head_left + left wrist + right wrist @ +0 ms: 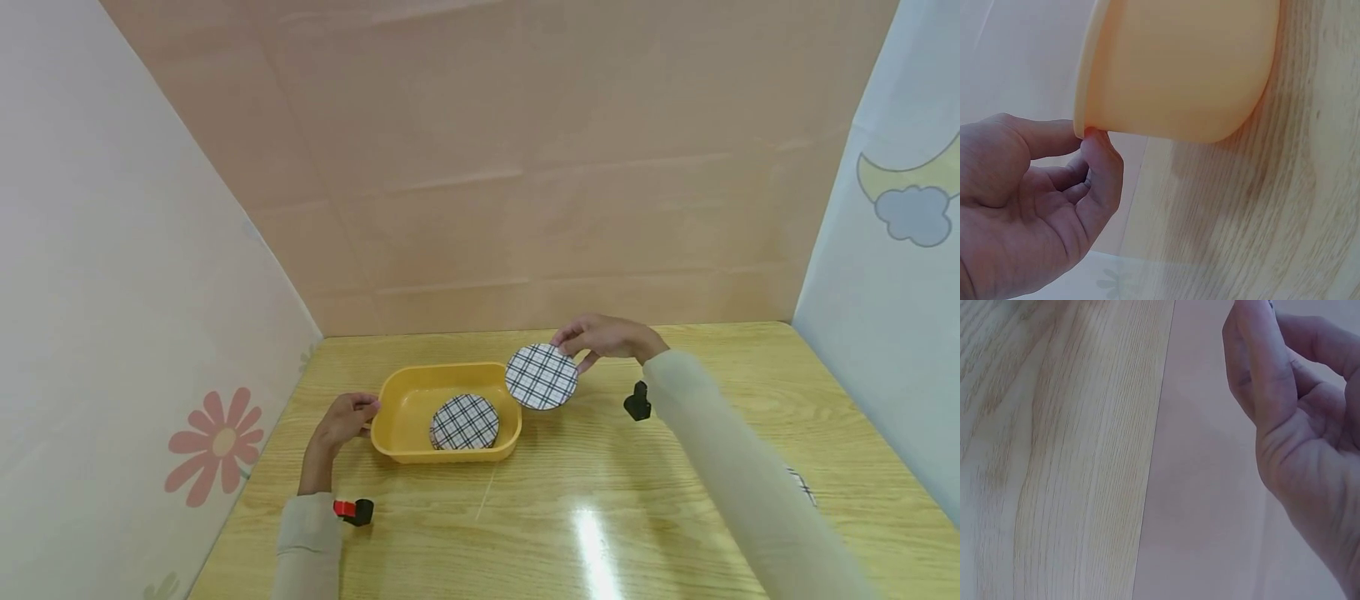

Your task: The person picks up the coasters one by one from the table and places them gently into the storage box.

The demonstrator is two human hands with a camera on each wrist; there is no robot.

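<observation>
the wooden tabletop (675,517) fills the lower part of the head view, walled in by a peach backdrop at the rear, a pale panel with a pink flower on the left and a blue panel with a moon and cloud on the right. near the middle of it sits a yellow plastic tub (397,408), shallow with rounded corners. inside the tub, towards its right end, a round plaid coaster (465,422) lies tilted, leaning on the tub's floor and near wall. a second plaid coaster (541,376) is up in the air just over the tub's right rim, face tipped towards the camera.

the right hand (606,337) holds that raised coaster by its far edge, fingers curled in a pinch with the thumb beneath; in the right wrist view only the curled fingers (1260,369) show, and the coaster itself is almost wholly out of frame. the left hand (345,417) is at the tub's left end, and the left wrist view shows thumb and forefinger (1100,156) nipping the tub's rim (1085,119), the other fingers loosely folded.

the coaster looks thin, stiff and light, so an edge pinch seems enough to carry it, though a flat disc held by one rim may swing or slip. the tub looks light and smooth-sided, likely to slide on the glossy tabletop unless its rim is held.
</observation>
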